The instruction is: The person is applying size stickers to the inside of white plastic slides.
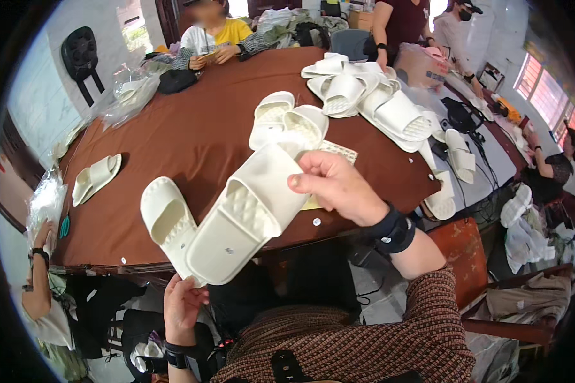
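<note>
A white slide slipper (249,220) hangs tilted above the table's near edge, its strap end pinched between the thumb and fingers of my right hand (338,188). Beside it on the left, partly overlapped, is a second white slipper (167,214), toe away from me. My left hand (185,306) grips this one at its heel edge with thumb and fingertips. Both have bumpy insoles and a small dark mark near the heel. Just beyond my right hand, a pair of white slippers (276,118) rests on the table, with a textured cream piece (340,151) partly hidden.
A brown cloth covers the table (191,121). White slippers are heaped (390,108) at the far right; a single slipper (97,179) lies left. Plastic bags (131,96) and teal scissors (64,226) sit along the left edge. Several other people work around. A red-brown chair (460,258) stands at right.
</note>
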### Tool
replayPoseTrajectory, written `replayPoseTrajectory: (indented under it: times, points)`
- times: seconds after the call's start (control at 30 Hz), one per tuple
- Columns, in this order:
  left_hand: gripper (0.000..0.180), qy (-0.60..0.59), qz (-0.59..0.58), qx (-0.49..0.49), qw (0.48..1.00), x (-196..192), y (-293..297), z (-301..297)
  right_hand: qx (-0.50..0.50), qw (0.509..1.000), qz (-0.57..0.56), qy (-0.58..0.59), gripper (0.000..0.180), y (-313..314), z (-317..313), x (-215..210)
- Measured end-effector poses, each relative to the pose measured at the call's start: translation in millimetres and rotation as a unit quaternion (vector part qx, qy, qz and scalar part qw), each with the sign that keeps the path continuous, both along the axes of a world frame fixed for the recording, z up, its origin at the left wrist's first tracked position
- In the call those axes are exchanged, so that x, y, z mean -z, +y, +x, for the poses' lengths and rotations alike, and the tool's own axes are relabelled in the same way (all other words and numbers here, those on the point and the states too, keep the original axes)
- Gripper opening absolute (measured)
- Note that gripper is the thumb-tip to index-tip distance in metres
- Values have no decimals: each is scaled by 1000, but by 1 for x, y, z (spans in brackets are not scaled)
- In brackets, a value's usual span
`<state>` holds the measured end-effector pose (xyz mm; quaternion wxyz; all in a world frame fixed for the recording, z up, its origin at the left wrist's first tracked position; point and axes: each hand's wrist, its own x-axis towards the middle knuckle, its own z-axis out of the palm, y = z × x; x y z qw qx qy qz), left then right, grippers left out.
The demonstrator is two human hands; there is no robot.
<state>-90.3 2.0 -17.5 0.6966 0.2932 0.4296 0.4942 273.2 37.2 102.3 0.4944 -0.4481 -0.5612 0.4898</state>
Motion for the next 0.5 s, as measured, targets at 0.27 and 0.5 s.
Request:
replayPoseTrajectory:
  times: [0.27,0.5]
  points:
    - [26,-50,56,7,997,3,2,17,9,996,-73,48,19,-6,-12,42]
    - [24,32,74,-20,997,-6,-10,36,16,991,-83,100,18,-15,-10,46]
